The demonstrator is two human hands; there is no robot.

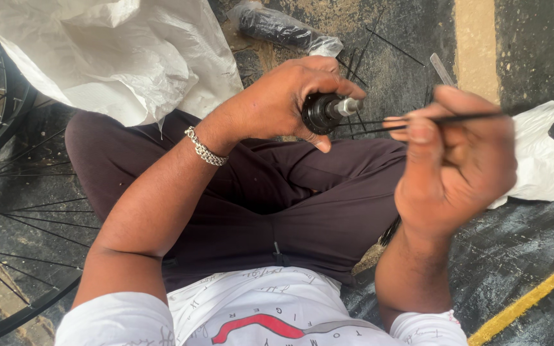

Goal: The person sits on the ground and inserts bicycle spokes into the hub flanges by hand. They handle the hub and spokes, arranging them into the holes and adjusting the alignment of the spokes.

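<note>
The left hand [290, 96] is wrapped tight around a black wheel hub [320, 113]. The hub is short and round, with a shiny silver axle end [347, 106] sticking out. Its long way runs sideways, and the silver end points toward 3 o'clock. It sits up in the air above the person's lap, near the middle top of the view.

The right hand [453, 160] pinches a thin black spoke [418, 120] between thumb and fingers. The spoke is long and straight. It lies almost flat, from 9 o'clock to 3 o'clock, and one end reaches the hub.

More loose spokes [379, 38] lie on the dark floor [514, 256] at 12 o'clock. A spoked wheel [8, 192] lies at 9 o'clock.
</note>
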